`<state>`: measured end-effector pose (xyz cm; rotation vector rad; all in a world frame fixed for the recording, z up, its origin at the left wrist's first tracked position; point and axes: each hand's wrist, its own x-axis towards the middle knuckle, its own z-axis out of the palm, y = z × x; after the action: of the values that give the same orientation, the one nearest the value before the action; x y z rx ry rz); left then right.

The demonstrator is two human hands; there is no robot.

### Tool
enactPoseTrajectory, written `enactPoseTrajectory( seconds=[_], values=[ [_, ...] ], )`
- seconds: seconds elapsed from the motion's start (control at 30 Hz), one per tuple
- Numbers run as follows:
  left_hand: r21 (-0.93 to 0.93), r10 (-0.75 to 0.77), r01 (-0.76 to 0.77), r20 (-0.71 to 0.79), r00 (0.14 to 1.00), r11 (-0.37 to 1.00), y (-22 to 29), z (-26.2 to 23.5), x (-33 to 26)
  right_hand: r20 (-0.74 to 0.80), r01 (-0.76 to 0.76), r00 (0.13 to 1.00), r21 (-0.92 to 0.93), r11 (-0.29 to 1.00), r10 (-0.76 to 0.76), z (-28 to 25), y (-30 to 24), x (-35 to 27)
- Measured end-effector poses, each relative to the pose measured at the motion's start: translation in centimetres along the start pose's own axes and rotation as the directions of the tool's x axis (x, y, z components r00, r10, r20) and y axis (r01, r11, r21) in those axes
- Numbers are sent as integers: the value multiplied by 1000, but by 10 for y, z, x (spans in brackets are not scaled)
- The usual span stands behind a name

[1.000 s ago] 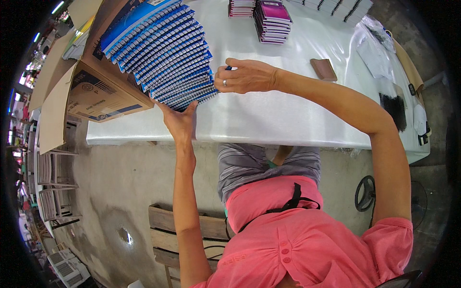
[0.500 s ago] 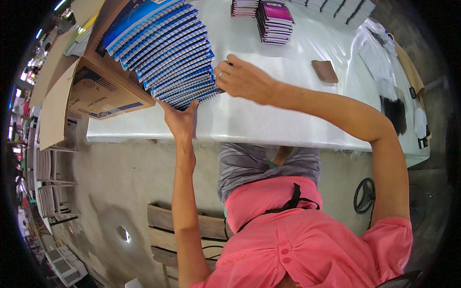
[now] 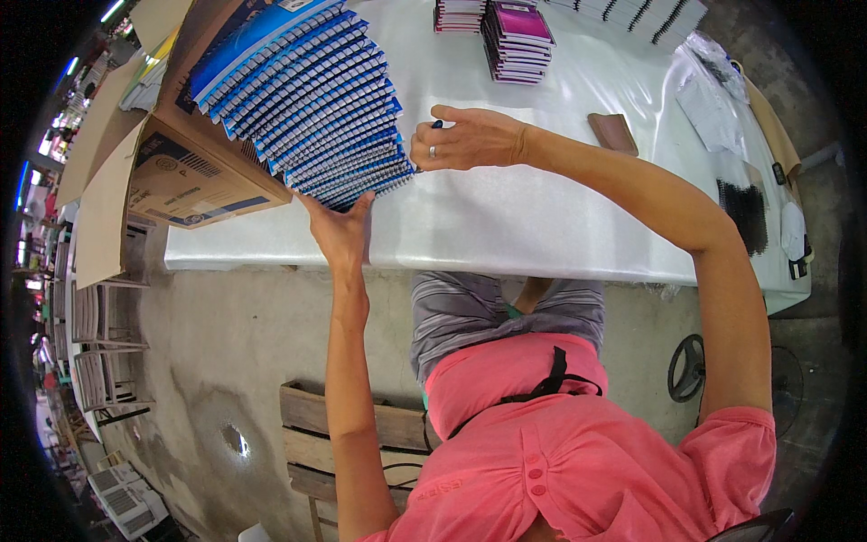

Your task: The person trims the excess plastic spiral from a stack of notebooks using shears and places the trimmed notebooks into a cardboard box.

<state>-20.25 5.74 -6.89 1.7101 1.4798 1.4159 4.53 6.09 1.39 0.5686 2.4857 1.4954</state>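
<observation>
A tall, fanned stack of blue-covered spiral notebooks stands on the white table, its wire bindings facing right. My left hand grips the stack's near end, thumb on the right side; its other fingers are mostly hidden by the notebooks and the box. Beside the bindings, my right hand is closed around a small dark tool. One end sticks out above the fist and a dark tip shows below, close to the wires; the rest is covered by the fingers, so its kind is unclear.
An open cardboard box lies left of the stack. Pink-covered notebooks are piled at the far side. A brown pouch-like piece rests right of my hand; black binding coils lie at the table's right end. A wooden chair stands below.
My right hand has turned and shifted slightly to the right along the notebook edges, still holding the small tool. My left hand stays on the stack's near end.
</observation>
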Motion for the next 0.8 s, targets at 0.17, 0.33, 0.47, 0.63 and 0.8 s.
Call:
enactPoseTrajectory(
  seconds=[0.17,0.33,0.47,0.63,0.8],
  values=[
    [23,-14,13,36,999,1000,3,-1,0,-4,-7,1000,34,999,7,1,1,-3],
    [-31,-2,2,-8,1000,1000,-4,1,0,-47,-11,999,86,996,15,3,4,-3],
    [1,14,-14,-45,999,1000,0,3,-2,-96,-15,995,162,987,31,10,3,-3],
    [23,-41,41,-7,999,999,0,1,0,-117,-6,993,138,990,23,14,3,-1],
    [57,4,-4,-6,1000,998,-5,3,-1,-146,-23,988,196,980,53,3,-3,2]
  ],
)
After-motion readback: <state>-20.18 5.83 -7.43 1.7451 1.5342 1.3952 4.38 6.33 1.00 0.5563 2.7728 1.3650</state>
